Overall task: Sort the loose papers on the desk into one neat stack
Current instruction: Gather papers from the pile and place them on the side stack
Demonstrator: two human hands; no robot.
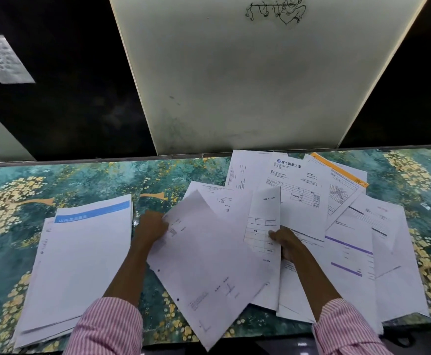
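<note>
While the left hand (153, 228) pinches the upper left edge of a tilted white sheet (204, 265), its grip closed on the paper, the right hand (283, 242) holds the right edge of a narrow sheet (264, 226) printed with a small table, a fingertip showing on its face; whether that grip takes in a second page underneath is hard to tell, since the papers overlap there. The tilted sheet lies across the lower part of the narrow sheet, and its lowest corner reaches past the near edge of the desk (94, 180), whose covering is teal with gold blossoms. To the left of both hands lies the stack (81, 257), fairly squared, though its lower pages fan out a little at the near corner; its top page bears a blue band along the upper edge. To the right the loose papers (388, 252) sprawl at mixed angles, overlapping one another; among them are a logo sheet (296, 180) with a round blue mark and dark characters, an orange-edged sheet (342, 172) just beside it, and a purple-lined sheet (347, 254) near the right forearm. Both sleeves (107, 326) are pink with fine white stripes. Behind the desk stands a pale panel (235, 85) with an ink sketch (276, 8) near its top; a taped note (1, 58) hangs on the dark wall at the far left.
</note>
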